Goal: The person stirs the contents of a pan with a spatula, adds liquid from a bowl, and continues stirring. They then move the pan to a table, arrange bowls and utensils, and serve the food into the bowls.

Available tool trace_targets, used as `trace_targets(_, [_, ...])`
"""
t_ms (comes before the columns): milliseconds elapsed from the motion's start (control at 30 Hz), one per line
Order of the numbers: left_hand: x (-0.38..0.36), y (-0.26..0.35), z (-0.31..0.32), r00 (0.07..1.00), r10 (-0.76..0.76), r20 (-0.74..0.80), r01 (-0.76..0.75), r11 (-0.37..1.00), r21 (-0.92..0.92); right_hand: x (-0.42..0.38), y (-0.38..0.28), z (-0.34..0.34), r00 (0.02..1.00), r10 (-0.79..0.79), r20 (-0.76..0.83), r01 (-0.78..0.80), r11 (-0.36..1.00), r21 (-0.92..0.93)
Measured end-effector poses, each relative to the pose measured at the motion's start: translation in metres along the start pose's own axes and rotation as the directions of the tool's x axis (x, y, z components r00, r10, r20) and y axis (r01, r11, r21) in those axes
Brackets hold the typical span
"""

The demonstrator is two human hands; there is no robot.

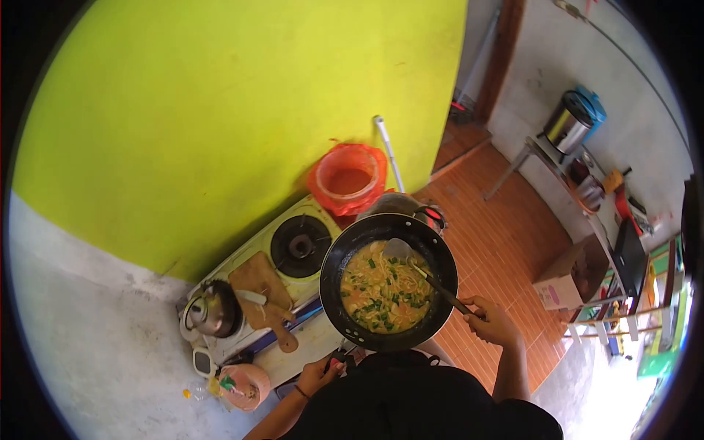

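A black wok (332, 286) is held up in front of my body, away from the stove. In it lies a yellow noodle soup (378, 293) with green leafy pieces. My left hand (317, 378) is closed around the wok's handle (343, 358) at the lower left. With my right hand (490, 321) I grip the dark handle of a spatula (449, 293). The spatula's flat blade rests in the food near the far side of the wok.
Left of the wok stands a gas stove (323, 216) with a bare burner (301, 246), a wooden cutting board (260, 282), a knife (251, 297) and a kettle (213, 308). Behind is a red-lined bucket (347, 180). A side table (539, 150) and cardboard box (576, 275) are at right.
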State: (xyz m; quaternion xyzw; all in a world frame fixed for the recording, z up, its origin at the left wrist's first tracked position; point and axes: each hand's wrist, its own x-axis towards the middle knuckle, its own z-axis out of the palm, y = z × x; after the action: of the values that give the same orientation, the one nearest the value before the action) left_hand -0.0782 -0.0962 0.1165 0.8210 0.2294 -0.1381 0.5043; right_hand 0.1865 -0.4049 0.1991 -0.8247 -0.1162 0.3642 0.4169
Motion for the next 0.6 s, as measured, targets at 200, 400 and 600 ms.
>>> trace_targets(200, [0.057,0.045,0.031,0.990,-0.002,0.139,-0.012,0.995,0.098,-0.024,0.052,-0.055,0.989,0.109,-0.097,-0.101,0.992,0.080])
trace_targets(400, [0.148,0.088,0.109,0.976,0.124,0.181,-0.151,0.978,0.143,-0.031,0.113,-0.144,0.959,0.180,-0.221,-0.145,0.975,0.169])
trace_targets(600, [0.241,0.137,0.196,0.939,0.154,0.309,-0.269,0.886,0.377,-0.034,0.160,-0.247,0.909,0.253,-0.331,-0.195,0.961,0.198])
